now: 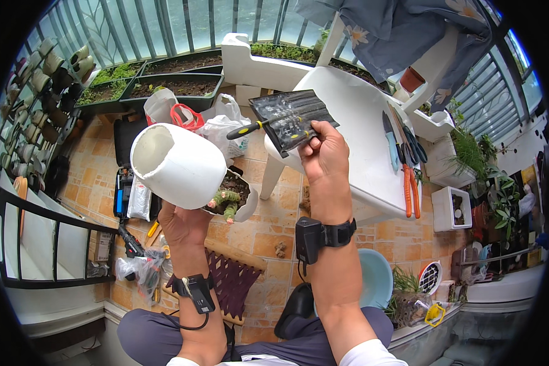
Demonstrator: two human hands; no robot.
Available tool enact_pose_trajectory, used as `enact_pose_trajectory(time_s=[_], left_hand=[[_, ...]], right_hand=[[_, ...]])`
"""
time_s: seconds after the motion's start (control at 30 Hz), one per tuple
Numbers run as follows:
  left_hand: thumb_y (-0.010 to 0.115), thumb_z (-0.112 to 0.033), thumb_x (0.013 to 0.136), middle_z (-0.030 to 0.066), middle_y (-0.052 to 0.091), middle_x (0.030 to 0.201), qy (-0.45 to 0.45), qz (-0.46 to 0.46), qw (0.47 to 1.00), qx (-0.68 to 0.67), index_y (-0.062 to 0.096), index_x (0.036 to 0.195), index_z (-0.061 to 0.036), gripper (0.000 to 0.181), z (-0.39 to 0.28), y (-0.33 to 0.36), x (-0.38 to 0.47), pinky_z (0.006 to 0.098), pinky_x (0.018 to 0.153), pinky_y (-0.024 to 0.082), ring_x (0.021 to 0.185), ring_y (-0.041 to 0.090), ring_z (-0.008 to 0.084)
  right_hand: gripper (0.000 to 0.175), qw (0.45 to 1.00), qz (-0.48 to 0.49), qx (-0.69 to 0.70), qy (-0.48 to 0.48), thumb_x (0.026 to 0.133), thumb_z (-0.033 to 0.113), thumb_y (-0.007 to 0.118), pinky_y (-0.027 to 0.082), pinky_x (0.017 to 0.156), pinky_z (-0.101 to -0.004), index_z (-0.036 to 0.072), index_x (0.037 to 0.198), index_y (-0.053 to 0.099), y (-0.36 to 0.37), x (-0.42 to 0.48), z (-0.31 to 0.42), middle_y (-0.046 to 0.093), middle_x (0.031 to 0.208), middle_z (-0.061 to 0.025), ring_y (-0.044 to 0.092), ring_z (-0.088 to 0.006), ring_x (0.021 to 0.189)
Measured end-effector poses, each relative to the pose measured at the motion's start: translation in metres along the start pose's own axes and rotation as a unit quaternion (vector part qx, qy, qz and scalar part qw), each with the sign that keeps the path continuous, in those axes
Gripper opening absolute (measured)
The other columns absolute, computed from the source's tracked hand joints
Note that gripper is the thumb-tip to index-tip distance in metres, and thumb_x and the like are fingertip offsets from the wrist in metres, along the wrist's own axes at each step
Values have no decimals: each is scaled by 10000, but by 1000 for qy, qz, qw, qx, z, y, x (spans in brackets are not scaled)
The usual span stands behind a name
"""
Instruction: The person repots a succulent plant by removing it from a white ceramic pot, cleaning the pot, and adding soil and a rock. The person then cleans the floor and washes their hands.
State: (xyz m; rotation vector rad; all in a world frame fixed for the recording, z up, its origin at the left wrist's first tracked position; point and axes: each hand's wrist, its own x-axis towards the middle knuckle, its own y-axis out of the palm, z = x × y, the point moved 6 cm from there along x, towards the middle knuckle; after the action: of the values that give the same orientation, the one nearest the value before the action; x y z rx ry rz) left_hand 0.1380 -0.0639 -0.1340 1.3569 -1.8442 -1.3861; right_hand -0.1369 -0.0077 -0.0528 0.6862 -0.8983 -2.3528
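Note:
My left hand [185,228] is under and behind a white flowerpot [187,160], gripping it from below; the pot is tilted, its opening turned to the upper left. My right hand [322,151] pinches a black flat packet [290,114] with white writing, raised over the near left edge of the white plastic chair. A slim tool with a black and yellow handle [244,130] lies across the packet's face. Just right of the white pot is another light-coloured container with dark soil and a thick-stemmed green plant [228,203]; what supports it is hidden.
Pruning tools with orange handles [409,187] and a blue-handled knife [393,153] lie on the white plastic chair [361,169]. A light blue basin [375,279] stands on the floor. Soil planters [174,103] line the railing; plastic bags [224,123] and an open tool case [121,183] sit left.

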Motion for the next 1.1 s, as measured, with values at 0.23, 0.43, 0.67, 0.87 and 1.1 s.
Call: enact_pose_trajectory(time_s=[0.23,0.43,0.67,0.87,1.1], left_hand=[[703,-376,816,142,462,1482,-20,24,999,10,427,1476,-107,764,-1,-17,1,596,1091,338,1360,429,360],[666,-382,848,146,466,1470,-35,48,998,-4,429,1460,-70,726,-3,-27,1,594,1097,329,1353,428,355],[672,-390,862,53,581,1158,-21,69,997,-2,552,1262,-103,507,-6,-27,2,525,675,461,977,573,236],[657,-392,892,18,598,1063,-5,85,996,24,620,1126,-136,349,-12,-35,4,518,573,475,900,590,213],[656,-360,883,18,634,1018,50,-60,996,44,631,1081,-109,321,-20,-51,-7,471,482,504,814,608,175]], right_hand=[[143,993,-19,110,24,908,1,578,466,466,-235,75,800,521,-9,56,22,544,621,3,509,-88,488],[164,991,-125,19,-34,928,38,584,592,580,-327,-29,995,451,-28,124,72,567,841,-156,614,-225,685],[351,929,-22,-349,-121,911,96,646,634,634,-339,-86,1181,514,-47,50,143,644,938,-189,689,-241,756],[276,763,258,-590,55,918,159,652,587,613,-289,-26,1122,665,-89,-59,61,711,881,-123,693,-162,671],[490,455,191,-868,45,808,268,709,540,810,-450,22,1224,629,-233,50,-90,698,987,-206,667,-379,942]])
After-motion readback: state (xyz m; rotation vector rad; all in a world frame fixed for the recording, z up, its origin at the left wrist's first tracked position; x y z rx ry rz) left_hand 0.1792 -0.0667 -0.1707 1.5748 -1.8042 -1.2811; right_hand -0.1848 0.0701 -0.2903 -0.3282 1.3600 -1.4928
